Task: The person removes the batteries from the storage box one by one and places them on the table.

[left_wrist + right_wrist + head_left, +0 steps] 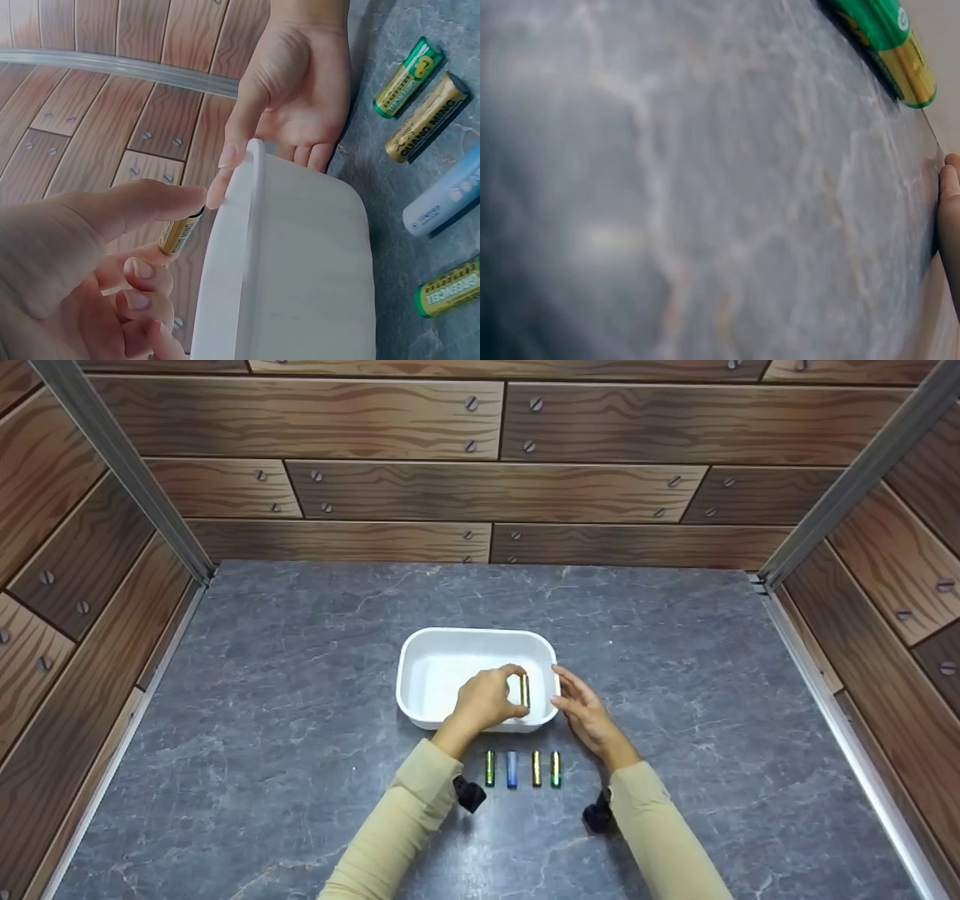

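Observation:
My left hand point(484, 697) pinches a gold battery point(525, 692) upright between thumb and fingers, over the right part of a white tub point(420, 712). In the left wrist view the dark end of this battery point(180, 234) meets the thumb, and the other fingers curl loosely below. My right hand point(589, 716) is at the tub's right end, its thumb and fingertips touching the rim with the fingers fairly straight. In the right wrist view only a few fingertips point(950, 180) show at the edge.
In front of the tub lie several batteries in a row: a green-and-gold one point(490, 769), a blue one point(512, 769), a gold one point(536, 769) and another green-and-gold one point(556, 769). Wood-patterned walls point(390, 491) enclose the grey marbled table point(262, 697) at the back and sides.

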The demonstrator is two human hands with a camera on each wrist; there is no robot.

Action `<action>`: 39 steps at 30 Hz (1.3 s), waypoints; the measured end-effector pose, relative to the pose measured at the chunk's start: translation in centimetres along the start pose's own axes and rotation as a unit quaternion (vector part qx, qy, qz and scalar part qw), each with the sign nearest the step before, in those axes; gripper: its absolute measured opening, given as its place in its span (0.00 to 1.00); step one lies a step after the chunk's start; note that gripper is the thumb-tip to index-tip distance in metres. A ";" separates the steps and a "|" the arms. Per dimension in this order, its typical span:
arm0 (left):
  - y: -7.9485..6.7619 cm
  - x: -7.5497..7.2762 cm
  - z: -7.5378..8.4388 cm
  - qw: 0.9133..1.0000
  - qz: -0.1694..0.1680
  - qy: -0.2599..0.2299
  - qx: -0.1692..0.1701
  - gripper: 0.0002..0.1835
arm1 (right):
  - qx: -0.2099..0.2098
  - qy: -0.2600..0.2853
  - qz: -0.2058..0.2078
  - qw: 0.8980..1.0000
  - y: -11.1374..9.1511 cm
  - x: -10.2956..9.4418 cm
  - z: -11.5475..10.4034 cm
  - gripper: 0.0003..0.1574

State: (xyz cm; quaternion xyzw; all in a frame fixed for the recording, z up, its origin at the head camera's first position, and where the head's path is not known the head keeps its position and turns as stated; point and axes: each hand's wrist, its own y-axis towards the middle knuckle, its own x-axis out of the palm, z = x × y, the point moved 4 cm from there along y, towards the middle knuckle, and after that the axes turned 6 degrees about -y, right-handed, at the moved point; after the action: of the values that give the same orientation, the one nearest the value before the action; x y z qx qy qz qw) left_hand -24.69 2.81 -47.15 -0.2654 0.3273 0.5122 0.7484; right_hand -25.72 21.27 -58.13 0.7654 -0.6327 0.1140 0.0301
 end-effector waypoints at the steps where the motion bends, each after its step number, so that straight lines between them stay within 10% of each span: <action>1: -0.2 0.0 0.0 1.000 0.001 0.000 0.003 0.30 | -0.001 0.001 0.001 1.000 0.0 0.0 0.0 0.39; 39: -6.0 -0.2 -3.5 0.997 -0.002 -0.070 0.029 0.29 | -0.009 -0.007 0.007 1.000 0.0 0.0 -0.2 0.39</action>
State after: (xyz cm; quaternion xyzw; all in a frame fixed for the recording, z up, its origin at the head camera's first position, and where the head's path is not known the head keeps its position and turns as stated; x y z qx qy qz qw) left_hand -19.87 -1.90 -48.89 -0.2081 0.2878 0.5184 0.7779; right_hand -25.74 21.31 -57.96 0.7612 -0.6395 0.1031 0.0319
